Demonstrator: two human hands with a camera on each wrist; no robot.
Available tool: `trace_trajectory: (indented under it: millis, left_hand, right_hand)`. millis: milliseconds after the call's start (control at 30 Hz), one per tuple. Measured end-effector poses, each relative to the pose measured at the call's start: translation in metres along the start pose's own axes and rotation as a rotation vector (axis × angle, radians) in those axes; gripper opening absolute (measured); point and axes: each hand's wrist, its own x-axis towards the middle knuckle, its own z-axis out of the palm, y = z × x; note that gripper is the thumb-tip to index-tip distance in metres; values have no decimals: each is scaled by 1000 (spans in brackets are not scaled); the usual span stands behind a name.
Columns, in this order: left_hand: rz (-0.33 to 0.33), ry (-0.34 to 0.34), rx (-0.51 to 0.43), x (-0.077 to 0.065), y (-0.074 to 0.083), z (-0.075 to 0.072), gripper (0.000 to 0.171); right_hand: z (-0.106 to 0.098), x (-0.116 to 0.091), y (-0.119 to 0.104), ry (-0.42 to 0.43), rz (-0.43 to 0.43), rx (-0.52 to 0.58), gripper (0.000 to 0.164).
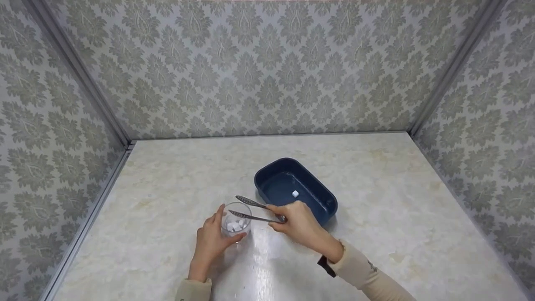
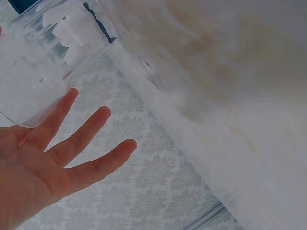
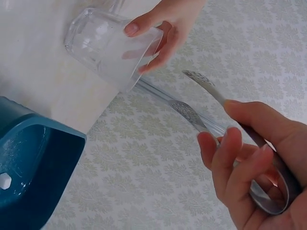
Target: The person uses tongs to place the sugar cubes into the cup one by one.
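My left hand [image 1: 209, 240] grips a clear glass [image 3: 108, 45] by its side, between thumb and index finger. Its other fingers stretch out away from the glass in the left wrist view. Several white cubes [image 1: 235, 226] lie at the bottom of the glass. In my right hand [image 1: 303, 223] is a pair of metal tongs [image 1: 250, 202], with perforated tips spread apart and nothing between them. The tips hover over the glass in the head view. Beside the right hand stands a dark blue rectangular container [image 1: 273, 182], holding one white cube [image 1: 295, 193].
The pale marbled table [image 1: 167, 179] carries the glass and the container. Patterned walls [image 1: 267, 71] with grey metal corner strips close off its back and both sides.
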Motion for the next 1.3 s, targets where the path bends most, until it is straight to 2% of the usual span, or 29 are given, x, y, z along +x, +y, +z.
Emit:
trace_trajectory:
  millis: [233,733,967,1300]
  left_hand:
    - [-1,-2,4,0,0,-1,95]
    - [-33,-41,-16,1,1,-1,96]
    - [-40,-47,-8,2,1,-1,97]
    - [-39,-55,0,1,2,-2,97]
  right_hand:
    - [-4,-1,4,-18,26,7,36]
    - [-12,-6,20,-3,88,50,36]
    - [-16,-6,28,27,102,18,35]
    - [-19,-9,38,4,153,41,36]
